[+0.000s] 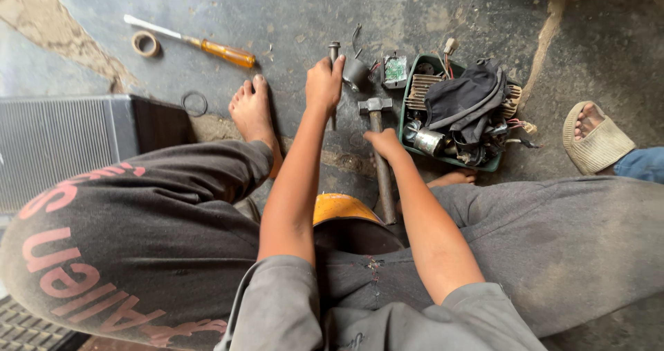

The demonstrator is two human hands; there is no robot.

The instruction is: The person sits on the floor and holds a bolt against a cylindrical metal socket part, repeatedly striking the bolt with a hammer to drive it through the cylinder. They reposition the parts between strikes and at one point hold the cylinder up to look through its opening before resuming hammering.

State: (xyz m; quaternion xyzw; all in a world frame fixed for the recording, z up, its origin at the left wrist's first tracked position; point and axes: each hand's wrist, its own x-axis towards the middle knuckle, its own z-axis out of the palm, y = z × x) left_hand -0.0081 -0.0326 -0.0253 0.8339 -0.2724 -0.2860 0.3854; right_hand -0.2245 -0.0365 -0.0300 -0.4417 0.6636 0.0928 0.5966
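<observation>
Grey, stained concrete floor [443, 12] fills the view from above, seen past the knees of a person sitting low in dark grey trousers.

The left hand [324, 82] is stretched forward, its grip clamped around a slim metal rod [334, 50] that stands roughly upright on the floor; the rod's blunt top shows just above the fingers. The right hand [384, 143] is nearer the body, its grip wrapped around the handle of a hammer [375, 105]. The hammer lies along the floor with its metal head pointing away from the person, just right of the rod and close against the green tray's near-left corner.

Just beyond the rod sits a small dark metal cup-shaped part [356, 72], and beside that a small black box with a green circuit board [395, 69].

The green tray [402, 109] holds a dark cloth [465, 95], finned metal parts, a shiny cylinder and loose wires.

A bare foot [250, 109] rests on the floor left of the left hand. Farther left lie a screwdriver [200, 44] with an amber handle, a roll of tape [145, 43] and a thin dark ring [194, 103]. A ribbed grey panel [62, 143] sits at the left edge.

At the right edge, another person's foot in a beige sandal [596, 140] shows. A yellow rounded object [342, 206] peeks out between the person's forearms.
</observation>
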